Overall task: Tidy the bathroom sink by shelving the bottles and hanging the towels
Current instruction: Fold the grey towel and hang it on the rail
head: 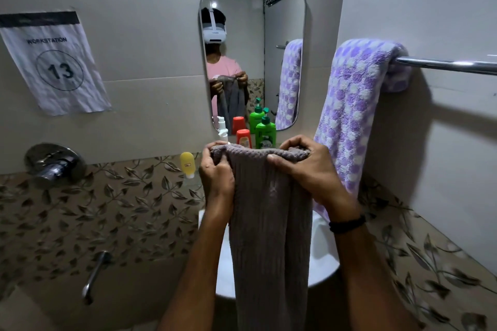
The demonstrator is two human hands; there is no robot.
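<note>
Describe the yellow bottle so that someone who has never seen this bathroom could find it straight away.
Start at the mirror on the back wall and drop to the row of bottles below it. The yellow bottle stands furthest left, cap down, in front of the leaf-patterned tiles. Its neighbours are white, orange and green; it alone is yellow.

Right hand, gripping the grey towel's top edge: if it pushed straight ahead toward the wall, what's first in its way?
Probably the green pump bottle on the shelf below the mirror, just beyond the right hand and grey towel. Depth is unclear; the purple dotted towel hangs off to its right.
</note>
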